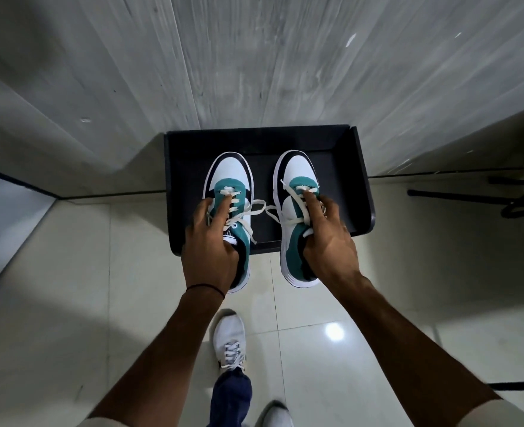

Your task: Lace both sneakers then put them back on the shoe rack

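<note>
Showing teal-and-white sneakers (pixel 228 183) with cream laces (pixel 256 208)

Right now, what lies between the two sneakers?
In the head view, loose white lace ends hang between the left sneaker and right sneaker, above the black shoe rack.

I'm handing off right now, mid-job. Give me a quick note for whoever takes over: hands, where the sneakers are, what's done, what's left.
Left hand: grips the left sneaker at its collar and laces.
Right hand: grips the right sneaker the same way.
Both sneakers sit toe-first over the top shelf of the black shoe rack, with their heels overhanging its front edge. I cannot tell whether the soles touch it.
Done: both look laced. The lace ends hang loose between the shoes.
Left: probably set both fully on the shelf, then let go.
</note>
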